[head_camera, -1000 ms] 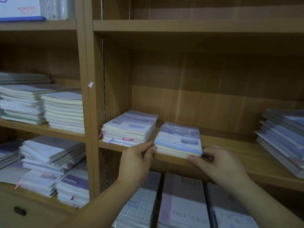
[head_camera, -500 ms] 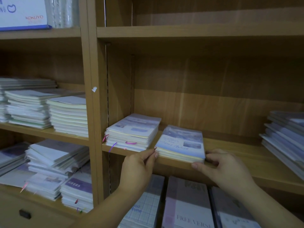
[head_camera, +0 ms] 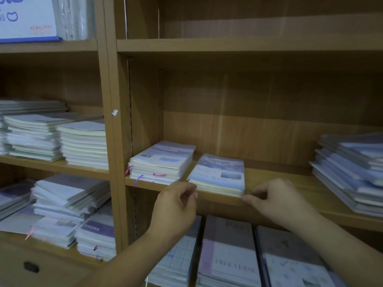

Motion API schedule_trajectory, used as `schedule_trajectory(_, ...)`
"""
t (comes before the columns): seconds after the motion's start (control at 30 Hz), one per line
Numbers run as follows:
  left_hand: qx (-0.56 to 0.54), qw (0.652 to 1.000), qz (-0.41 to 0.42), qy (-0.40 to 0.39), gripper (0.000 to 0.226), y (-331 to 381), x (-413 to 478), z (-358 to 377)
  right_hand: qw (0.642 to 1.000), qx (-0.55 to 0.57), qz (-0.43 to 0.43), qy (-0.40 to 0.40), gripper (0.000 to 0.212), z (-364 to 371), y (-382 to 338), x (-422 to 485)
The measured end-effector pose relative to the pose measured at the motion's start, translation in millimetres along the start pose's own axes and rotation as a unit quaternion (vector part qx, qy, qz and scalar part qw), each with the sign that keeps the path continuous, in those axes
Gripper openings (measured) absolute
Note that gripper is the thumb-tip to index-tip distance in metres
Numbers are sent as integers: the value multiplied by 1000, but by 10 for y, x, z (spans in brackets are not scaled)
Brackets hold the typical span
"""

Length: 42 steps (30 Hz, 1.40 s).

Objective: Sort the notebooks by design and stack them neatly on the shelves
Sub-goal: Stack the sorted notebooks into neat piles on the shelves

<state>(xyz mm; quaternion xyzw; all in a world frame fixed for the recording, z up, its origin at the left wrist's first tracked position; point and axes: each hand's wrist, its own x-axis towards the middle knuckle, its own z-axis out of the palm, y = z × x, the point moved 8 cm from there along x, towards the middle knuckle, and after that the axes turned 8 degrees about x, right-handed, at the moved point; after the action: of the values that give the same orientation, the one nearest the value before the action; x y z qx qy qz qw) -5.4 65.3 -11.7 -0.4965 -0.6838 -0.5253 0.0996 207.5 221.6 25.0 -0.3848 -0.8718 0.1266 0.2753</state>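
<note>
Filling the view is a wooden bookcase (head_camera: pixel 107 141) with two bays. On the right bay's middle shelf (head_camera: pixel 296 179) lie three lots of notebooks. The largest is a slumped pile (head_camera: pixel 352 172) at the 3 o'clock edge of the view. A taller stack (head_camera: pixel 161 162) sits against the bay's left wall. Between them, just beside the taller one, is a short stack (head_camera: pixel 217 175) with a blue-and-white cover, at the shelf's front edge.

The two hands are apart, one on each side of the short stack. The left hand (head_camera: pixel 176 204) is at the stack's 8 o'clock, fingers curled, its fingertips by the left front corner. Blur hides whether they touch or pinch it. The right hand (head_camera: pixel 273 199) is at 4 o'clock, also curled, with one fingertip reaching the right front corner. I cannot tell whether it grips anything.

Below the hands, at 6 o'clock, a "FREEVERSE" notebook (head_camera: pixel 228 255) lies among other flat ones. The left bay holds more stacks (head_camera: pixel 83 146). A white box (head_camera: pixel 27 17) stands at 11 o'clock on the top shelf. A pink ribbon (head_camera: pixel 159 174) pokes from the taller stack. A paper scrap (head_camera: pixel 114 112) is stuck on the bookcase's upright.
</note>
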Motion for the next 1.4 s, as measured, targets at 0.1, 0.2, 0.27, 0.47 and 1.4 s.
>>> schedule_trajectory(0.1,-17,999,22,-34,16,277,-17,152,994,-110,-16,-18,39,-242,-136,-104)
schedule_trajectory(0.2,-26,997,42,-60,15,580,-18,372,982,-182,-53,-6,41,-560,-225,-263)
schedule_trajectory(0.27,-45,995,36,-80,13,765,-18,578,976,-205,-68,11,44,-818,-185,-371)
schedule_trajectory(0.47,-115,973,99,-175,16,1924,115,1397,964,-190,-102,156,47,-1946,457,-684)
schedule_trajectory(1.4,-396,828,-234,-320,19,3103,697,2519,966,-131,75,212,52,-2940,1761,-703)
